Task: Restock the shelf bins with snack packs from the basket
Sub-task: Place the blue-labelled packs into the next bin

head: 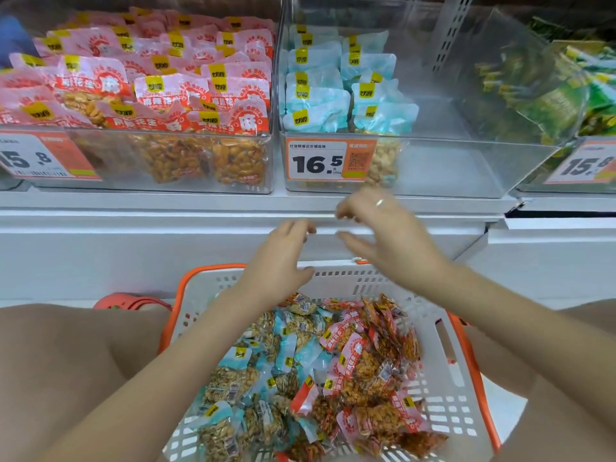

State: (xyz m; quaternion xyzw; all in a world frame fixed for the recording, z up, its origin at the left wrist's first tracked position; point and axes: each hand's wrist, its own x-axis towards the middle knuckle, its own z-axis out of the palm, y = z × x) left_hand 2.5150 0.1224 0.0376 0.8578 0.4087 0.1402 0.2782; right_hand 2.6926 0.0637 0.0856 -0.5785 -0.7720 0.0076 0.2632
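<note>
A white basket [446, 388] with orange rim sits low in front of me, holding several light-blue snack packs [266, 371] on its left and pink-red packs [366, 365] on its right. On the shelf above stand clear bins: the left bin [200, 185] is full of pink packs [166, 81], while the middle bin [466, 168] holds light-blue packs [333, 85] only in its left half. Both hands hover between basket and shelf edge, holding nothing. My left hand [280, 261] has loosely curled fingers. My right hand [386, 231], with a ring, has its fingers spread.
A third bin [573, 161] at the right holds green packs [550, 95]. Price tags reading 15.8, 16.5 [328, 160] and 15.8 hang on the bin fronts. The white shelf ledge [166, 211] runs across below the bins. My knees flank the basket.
</note>
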